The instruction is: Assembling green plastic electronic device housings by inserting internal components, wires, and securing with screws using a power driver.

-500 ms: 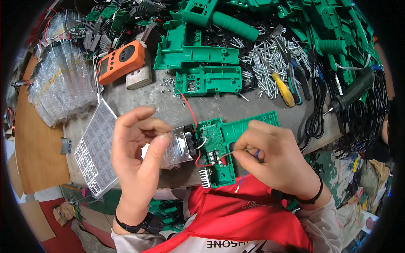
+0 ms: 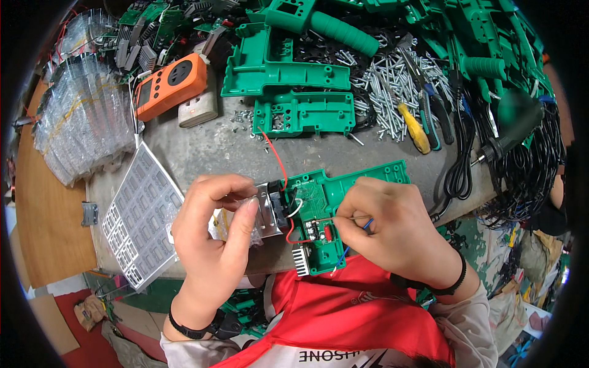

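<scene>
A green half-shell housing (image 2: 368,179) lies before me with a green circuit board (image 2: 307,199) in it. On the board are screw terminals (image 2: 311,230), a red component (image 2: 328,232) and a white finned heat sink (image 2: 300,262). My right hand (image 2: 392,236) pinches a thin brown wire (image 2: 325,219) over the terminals. A blue wire (image 2: 348,249) with a pale end hangs under that hand. My left hand (image 2: 215,218) is open, fingers curled and thumb apart, beside a clear-wrapped silvery part (image 2: 267,211) with a black end. Whether its fingertips touch the wrap I cannot tell.
Behind lie more green shells (image 2: 307,116), a heap of screws (image 2: 392,92), a yellow-handled screwdriver (image 2: 414,129) and pliers (image 2: 431,119). An orange meter (image 2: 172,88), wrapped parts (image 2: 86,119) and a label sheet (image 2: 144,214) are left; a dark-handled tool (image 2: 512,132) and black cables (image 2: 521,178) right.
My left hand has moved slightly right and down, closer to the wrapped part. My right hand has brought the brown wire further left over the board; the blue wire's end has swung left.
</scene>
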The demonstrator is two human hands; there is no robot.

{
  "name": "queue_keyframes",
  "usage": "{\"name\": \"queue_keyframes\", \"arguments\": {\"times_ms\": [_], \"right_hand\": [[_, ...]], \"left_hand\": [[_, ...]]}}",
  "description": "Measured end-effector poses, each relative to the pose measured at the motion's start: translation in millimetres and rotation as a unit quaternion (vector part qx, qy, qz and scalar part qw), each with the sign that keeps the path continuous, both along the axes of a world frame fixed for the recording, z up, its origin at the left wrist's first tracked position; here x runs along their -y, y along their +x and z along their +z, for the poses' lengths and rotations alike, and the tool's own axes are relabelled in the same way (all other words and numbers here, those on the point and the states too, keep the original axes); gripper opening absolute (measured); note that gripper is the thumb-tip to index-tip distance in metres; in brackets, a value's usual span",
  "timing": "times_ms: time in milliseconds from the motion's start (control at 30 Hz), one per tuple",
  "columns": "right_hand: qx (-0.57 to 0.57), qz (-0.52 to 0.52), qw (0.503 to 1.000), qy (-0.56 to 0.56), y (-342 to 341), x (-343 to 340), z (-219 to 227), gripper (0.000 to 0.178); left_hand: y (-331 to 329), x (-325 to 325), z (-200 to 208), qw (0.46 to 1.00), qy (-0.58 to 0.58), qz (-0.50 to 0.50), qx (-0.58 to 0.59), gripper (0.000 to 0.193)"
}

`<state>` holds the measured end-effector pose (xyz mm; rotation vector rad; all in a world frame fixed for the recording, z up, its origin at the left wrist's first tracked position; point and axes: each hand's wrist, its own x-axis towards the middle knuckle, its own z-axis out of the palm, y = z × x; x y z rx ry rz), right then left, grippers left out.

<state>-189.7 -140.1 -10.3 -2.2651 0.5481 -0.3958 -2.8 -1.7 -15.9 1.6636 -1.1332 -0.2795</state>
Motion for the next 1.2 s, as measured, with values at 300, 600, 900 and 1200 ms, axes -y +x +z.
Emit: {"name": "queue_keyframes", "arguments": {"times_ms": [300, 600, 900, 1200], "right_hand": [[-0.009, 0.009, 0.999, 0.039, 2, 5, -1, 0.014], [0.006, 0.025, 0.999, 0.028, 0, 3, -6, 0.009], [0.125, -0.105, 0.981, -0.107, -50, 61, 24, 0.016], [-0.021, -0.581, 0.774, -0.249, -184, 162, 14, 0.09]], "left_hand": [[3, 25, 14, 0.973, 0.064, -0.162, 0.154, 0.02], [-7, 47, 16, 0.931, 0.132, -0.27, 0.209, 0.017], [-4, 50, 11, 0.936, 0.173, -0.275, 0.134, 0.015], [10, 61, -6, 0.918, 0.115, -0.354, 0.138, 0.009]]}}
